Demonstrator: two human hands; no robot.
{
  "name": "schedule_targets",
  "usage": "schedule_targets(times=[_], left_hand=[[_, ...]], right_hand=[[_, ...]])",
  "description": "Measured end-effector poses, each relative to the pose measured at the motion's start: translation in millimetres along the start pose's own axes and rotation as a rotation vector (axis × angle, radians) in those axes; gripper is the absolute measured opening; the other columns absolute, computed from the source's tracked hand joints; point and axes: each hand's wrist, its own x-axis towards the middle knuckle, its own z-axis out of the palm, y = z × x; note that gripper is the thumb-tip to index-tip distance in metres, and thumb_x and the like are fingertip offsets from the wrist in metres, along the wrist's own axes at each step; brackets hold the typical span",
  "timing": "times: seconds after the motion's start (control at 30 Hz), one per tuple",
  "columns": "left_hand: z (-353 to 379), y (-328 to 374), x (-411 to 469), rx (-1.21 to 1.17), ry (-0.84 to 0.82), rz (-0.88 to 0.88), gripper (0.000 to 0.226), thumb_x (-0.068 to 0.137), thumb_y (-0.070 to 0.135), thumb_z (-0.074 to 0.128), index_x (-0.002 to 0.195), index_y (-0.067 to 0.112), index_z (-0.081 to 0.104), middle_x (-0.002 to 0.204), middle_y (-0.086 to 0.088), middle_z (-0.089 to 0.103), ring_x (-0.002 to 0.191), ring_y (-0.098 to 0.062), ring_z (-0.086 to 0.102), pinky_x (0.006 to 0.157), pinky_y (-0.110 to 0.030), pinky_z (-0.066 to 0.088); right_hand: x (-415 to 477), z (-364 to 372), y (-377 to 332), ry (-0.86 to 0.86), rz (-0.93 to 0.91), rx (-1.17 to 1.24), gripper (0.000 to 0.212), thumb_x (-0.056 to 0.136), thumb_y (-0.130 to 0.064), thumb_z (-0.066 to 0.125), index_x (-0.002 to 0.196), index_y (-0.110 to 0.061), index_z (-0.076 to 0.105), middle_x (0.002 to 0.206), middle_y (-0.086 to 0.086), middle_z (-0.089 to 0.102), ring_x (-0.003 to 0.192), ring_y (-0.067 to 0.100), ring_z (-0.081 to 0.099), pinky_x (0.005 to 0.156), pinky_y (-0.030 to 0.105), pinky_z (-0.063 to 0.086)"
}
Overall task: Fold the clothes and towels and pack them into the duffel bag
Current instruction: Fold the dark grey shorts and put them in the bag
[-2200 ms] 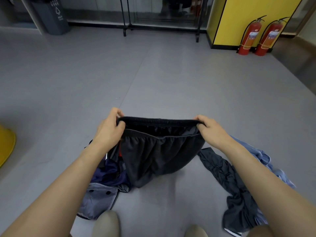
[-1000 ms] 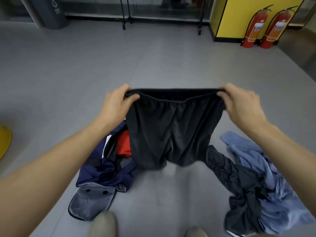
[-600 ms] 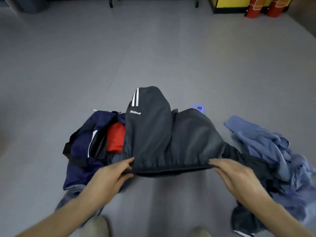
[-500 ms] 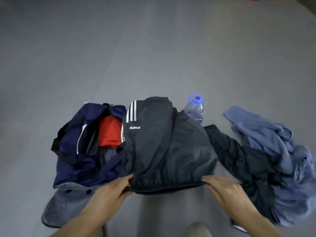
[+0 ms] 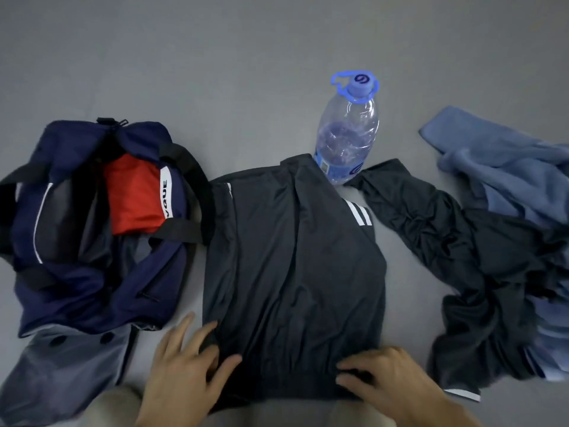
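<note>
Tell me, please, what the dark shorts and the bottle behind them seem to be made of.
The shorts look like thin synthetic knit, probably polyester: matte with a faint sheen, lying in fine soft creases. The bottle looks like clear, glossy plastic: see-through walls with bright highlights, under a blue cap.

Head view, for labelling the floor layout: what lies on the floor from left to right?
navy duffel bag → dark grey striped shorts → crumpled black garment → blue cloth
</note>
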Motion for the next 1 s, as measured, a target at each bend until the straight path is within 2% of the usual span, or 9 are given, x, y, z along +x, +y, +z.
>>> schedule_targets(times=[0.1,0.17,0.23,0.3,0.4,0.53,0.73,0.87,1.0], left_hand=[[8,18,38,-0.133,0.142,0.012,0.052,0.103,0.050,0.034,0.100,0.021,0.077,0.133,-0.001,0.063,0.133,-0.027,0.052,0.104,-0.040,0.044],[24,26,58,-0.141,0.111,-0.002,0.049,0.104,0.043,0.031,0.142,0.023,0.057,0.156,-0.005,0.042,0.148,-0.025,0.033,0.116,-0.040,0.034],[38,19,75,-0.105,0.061,-0.076,0.057,0.104,0.043,0.027,0.158,0.026,0.028,0.166,-0.009,0.019,0.154,-0.027,0.015,0.121,-0.045,0.028],[38,-1,91,-0.116,0.040,-0.170,0.063,0.102,0.048,0.026,0.160,0.022,0.021,0.166,-0.016,0.017,0.151,-0.037,0.020,0.118,-0.052,0.032],[34,-45,102,-0.120,-0.026,-0.248,0.072,0.098,0.062,0.020,0.161,0.029,0.009,0.168,-0.011,0.009,0.148,-0.041,0.021,0.117,-0.053,0.028],[28,-101,104,-0.243,-0.078,-0.363,0.064,0.105,0.046,0.035,0.160,0.017,0.020,0.166,-0.016,0.016,0.150,-0.038,0.019,0.121,-0.049,0.018],[19,-102,85,-0.117,0.190,-0.357,0.049,0.105,0.028,0.038,0.139,-0.005,0.048,0.128,-0.036,0.057,0.107,-0.051,0.062,0.089,-0.056,0.053],[41,-18,33,-0.039,0.163,-0.038,0.060,0.103,0.030,0.030,0.159,0.010,0.021,0.164,-0.016,0.022,0.151,-0.033,0.022,0.121,-0.047,0.026],[85,16,-9,0.024,0.012,0.001,0.065,0.103,0.052,0.020,0.161,0.024,0.010,0.168,-0.010,0.006,0.155,-0.030,0.009,0.123,-0.046,0.010]], right_hand=[[27,-27,-10,-0.138,0.101,0.281,0.027,0.096,-0.052,0.057,0.108,-0.037,0.075,0.093,-0.036,0.069,0.081,-0.012,0.066,0.074,0.011,0.050],[44,-38,-13,-0.087,0.134,0.216,0.022,0.098,-0.045,0.057,0.107,-0.036,0.075,0.092,-0.032,0.070,0.079,-0.010,0.065,0.073,0.012,0.049],[55,-32,-8,0.155,0.108,0.043,0.023,0.099,-0.044,0.054,0.109,-0.035,0.073,0.099,-0.028,0.069,0.088,-0.005,0.065,0.078,0.018,0.052],[62,-15,-2,0.344,-0.001,-0.127,0.032,0.102,-0.042,0.050,0.122,-0.026,0.070,0.125,-0.012,0.065,0.117,0.009,0.060,0.097,0.030,0.052],[72,10,10,0.279,0.006,-0.390,0.058,0.102,-0.052,0.039,0.153,-0.023,0.039,0.163,0.006,0.028,0.153,0.028,0.019,0.122,0.048,0.021],[81,37,15,0.151,0.123,-0.563,0.073,0.100,-0.064,0.024,0.160,-0.024,0.017,0.167,0.008,0.011,0.154,0.032,0.004,0.121,0.061,0.014],[98,39,-9,0.151,0.131,-0.579,0.073,0.100,-0.066,0.019,0.160,-0.025,0.013,0.168,0.006,0.007,0.155,0.031,0.001,0.122,0.060,0.009],[61,57,-27,0.122,0.072,-0.598,0.071,0.101,-0.064,0.021,0.160,-0.024,0.015,0.168,0.006,0.009,0.155,0.029,0.002,0.121,0.060,0.015],[32,85,-29,0.036,0.103,-0.626,0.074,0.099,-0.068,0.021,0.160,-0.026,0.018,0.167,0.004,0.013,0.154,0.031,0.006,0.118,0.063,0.018]])
